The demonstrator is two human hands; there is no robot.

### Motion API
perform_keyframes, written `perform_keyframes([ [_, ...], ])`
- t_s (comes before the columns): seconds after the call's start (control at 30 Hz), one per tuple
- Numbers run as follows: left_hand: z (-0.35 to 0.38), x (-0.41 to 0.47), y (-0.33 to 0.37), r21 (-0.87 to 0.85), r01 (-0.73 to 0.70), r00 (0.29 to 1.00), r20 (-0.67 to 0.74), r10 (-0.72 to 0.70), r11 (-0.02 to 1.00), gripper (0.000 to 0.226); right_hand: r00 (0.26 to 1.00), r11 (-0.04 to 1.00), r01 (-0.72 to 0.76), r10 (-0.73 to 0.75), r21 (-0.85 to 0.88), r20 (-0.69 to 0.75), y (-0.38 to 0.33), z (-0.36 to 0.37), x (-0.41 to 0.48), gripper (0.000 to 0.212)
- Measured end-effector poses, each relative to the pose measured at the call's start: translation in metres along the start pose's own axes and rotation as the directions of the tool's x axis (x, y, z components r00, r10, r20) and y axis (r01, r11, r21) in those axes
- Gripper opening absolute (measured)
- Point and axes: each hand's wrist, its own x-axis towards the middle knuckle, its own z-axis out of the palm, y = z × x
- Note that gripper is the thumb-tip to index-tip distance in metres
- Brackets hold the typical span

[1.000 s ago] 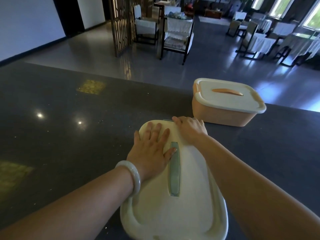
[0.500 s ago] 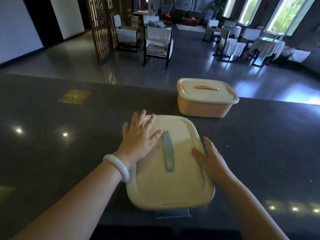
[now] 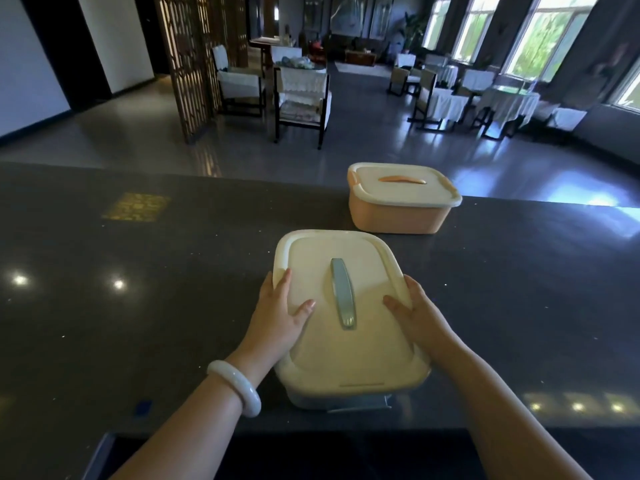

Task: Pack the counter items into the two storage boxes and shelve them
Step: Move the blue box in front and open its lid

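Observation:
A cream-lidded storage box [image 3: 346, 348] with a grey-blue handle on its lid sits on the dark counter [image 3: 138, 306] right in front of me. My left hand [image 3: 277, 320] grips its left edge, thumb on the lid and fingers round the rim. My right hand [image 3: 420, 315] grips the right edge the same way. A second storage box [image 3: 398, 216], orange with a cream lid and an orange handle, stands closed farther back to the right, near the counter's far edge.
The counter's near edge runs just below the box. Beyond the counter lies a dining room with chairs [image 3: 301, 98], cloth-covered tables [image 3: 505, 102] and a wooden lattice screen [image 3: 187, 64].
Both hands slid from the top of the lid to the box's two sides. The left hand came back toward me and now grips the left rim; the right grips the right rim.

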Motion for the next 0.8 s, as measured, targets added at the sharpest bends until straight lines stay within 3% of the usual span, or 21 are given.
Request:
perform_keyframes([
  [0.2, 0.011, 0.003, 0.040, 0.195, -0.064, 0.992, -0.095, 0.084, 0.979, 0.078, 0.995, 0.996, 0.039, -0.031, 0.083, -0.099, 0.011, -0.034, -0.007, 0.063],
  [0.37, 0.050, 0.018, 0.098, 0.109, -0.124, 0.990, -0.058, 0.131, 0.986, 0.079, 0.985, 0.993, 0.074, -0.058, 0.092, -0.161, 0.030, -0.102, 0.004, 0.061],
  [0.6, 0.153, 0.034, 0.180, 0.061, -0.148, 0.989, -0.009, 0.148, 0.987, 0.077, 0.973, 1.000, 0.001, -0.003, -0.009, -0.229, 0.089, -0.209, 0.017, 0.058],
  [0.8, 0.226, 0.032, 0.179, -0.006, -0.059, 0.996, 0.062, 0.060, 0.998, 0.082, 0.982, 0.994, -0.079, 0.065, -0.075, -0.177, 0.153, -0.231, 0.046, 0.067],
])
